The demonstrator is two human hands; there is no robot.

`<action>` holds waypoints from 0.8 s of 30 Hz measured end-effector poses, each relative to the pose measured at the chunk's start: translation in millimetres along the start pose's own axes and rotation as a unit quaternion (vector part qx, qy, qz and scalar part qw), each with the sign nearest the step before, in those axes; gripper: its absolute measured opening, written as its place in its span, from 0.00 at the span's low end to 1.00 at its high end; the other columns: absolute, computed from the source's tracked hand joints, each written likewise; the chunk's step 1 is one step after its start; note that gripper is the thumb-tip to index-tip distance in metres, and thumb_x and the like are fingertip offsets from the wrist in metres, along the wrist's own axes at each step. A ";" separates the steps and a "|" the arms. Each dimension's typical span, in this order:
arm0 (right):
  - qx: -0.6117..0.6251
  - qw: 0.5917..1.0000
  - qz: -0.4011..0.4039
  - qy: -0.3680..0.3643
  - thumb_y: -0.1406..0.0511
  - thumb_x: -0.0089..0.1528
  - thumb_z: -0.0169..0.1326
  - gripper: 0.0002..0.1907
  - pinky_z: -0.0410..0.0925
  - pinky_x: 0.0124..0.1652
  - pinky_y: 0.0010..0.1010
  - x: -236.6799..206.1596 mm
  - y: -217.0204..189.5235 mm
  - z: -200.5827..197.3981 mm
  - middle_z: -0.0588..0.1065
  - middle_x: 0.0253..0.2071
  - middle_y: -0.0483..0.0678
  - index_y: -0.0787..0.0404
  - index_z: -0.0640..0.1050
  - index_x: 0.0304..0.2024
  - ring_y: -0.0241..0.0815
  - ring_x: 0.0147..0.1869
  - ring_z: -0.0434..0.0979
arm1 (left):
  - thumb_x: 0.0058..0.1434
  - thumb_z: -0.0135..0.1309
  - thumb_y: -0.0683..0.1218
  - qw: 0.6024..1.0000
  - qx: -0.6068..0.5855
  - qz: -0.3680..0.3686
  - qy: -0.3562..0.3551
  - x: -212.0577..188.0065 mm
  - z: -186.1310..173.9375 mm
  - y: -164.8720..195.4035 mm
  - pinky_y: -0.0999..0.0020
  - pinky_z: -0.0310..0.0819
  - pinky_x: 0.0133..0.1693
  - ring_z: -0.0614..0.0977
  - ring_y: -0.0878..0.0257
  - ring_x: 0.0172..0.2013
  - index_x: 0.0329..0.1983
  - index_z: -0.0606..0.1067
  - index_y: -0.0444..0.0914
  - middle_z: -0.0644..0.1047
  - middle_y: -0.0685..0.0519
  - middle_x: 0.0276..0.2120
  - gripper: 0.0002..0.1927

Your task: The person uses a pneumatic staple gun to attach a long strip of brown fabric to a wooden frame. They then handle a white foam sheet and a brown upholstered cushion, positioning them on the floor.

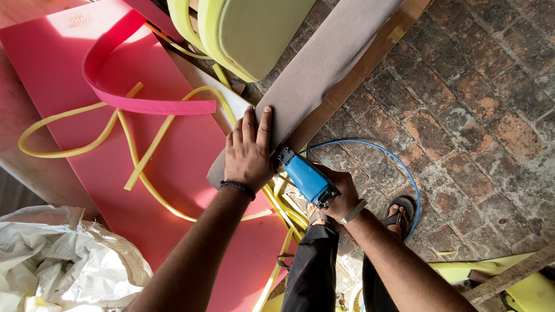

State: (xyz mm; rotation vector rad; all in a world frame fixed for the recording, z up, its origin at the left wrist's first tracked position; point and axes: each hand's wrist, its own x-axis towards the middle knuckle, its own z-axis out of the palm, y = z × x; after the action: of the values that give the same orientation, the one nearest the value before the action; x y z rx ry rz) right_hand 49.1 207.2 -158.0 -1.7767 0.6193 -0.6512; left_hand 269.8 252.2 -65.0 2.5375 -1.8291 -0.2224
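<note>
A: What fills the left of the frame?
B: A pink foam sheet (191, 167), with thin yellow strips (124, 124) looping over it and a curled pink strip (115, 75) in the upper left.

A: And the centre?
B: A grey fabric-covered board (324, 63) runs from upper right down to the middle. The left hand (247, 153) lies flat on its lower end, fingers stretched out.

A: The right hand (341, 196)?
B: Closed around a blue stapler (306, 178) at the board's edge, its blue hose (393, 159) curving over the brick floor (474, 86).

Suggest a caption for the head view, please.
Left hand flattens grey fabric strip; right hand holds blue tool.
</note>
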 end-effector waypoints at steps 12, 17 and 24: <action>0.051 0.996 0.072 0.005 0.62 0.59 0.58 0.20 0.77 0.36 0.32 -4.7 -8.8 4.3 0.84 0.33 0.50 0.61 0.80 0.53 0.43 0.34 0.86 | 0.65 0.53 0.58 0.982 -0.184 -0.031 -0.041 -33.3 -18.2 -51.9 0.48 0.62 0.64 0.67 0.39 0.67 0.77 0.55 0.55 0.62 0.42 0.71 0.38; 0.046 0.998 0.050 -0.008 0.62 0.60 0.59 0.18 0.77 0.36 0.31 -9.9 -18.8 15.7 0.84 0.37 0.53 0.60 0.80 0.52 0.44 0.38 0.87 | 0.64 0.52 0.64 0.999 -0.032 0.007 0.000 -57.0 -2.1 -49.0 0.43 0.65 0.59 0.68 0.37 0.62 0.76 0.56 0.58 0.59 0.36 0.71 0.38; 0.028 0.999 0.034 -0.006 0.60 0.61 0.57 0.18 0.77 0.32 0.32 -16.6 -12.1 36.3 0.83 0.32 0.51 0.60 0.80 0.52 0.44 0.33 0.87 | 0.63 0.54 0.64 1.000 0.009 0.027 0.013 -62.1 6.5 -48.7 0.40 0.62 0.60 0.66 0.36 0.62 0.76 0.55 0.60 0.58 0.35 0.70 0.39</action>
State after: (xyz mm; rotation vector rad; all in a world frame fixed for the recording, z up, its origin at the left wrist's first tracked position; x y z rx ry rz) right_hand 63.6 246.4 -157.9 -1.6991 0.6440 -0.6052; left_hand 295.8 326.9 -68.7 2.4852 -1.8965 -0.1734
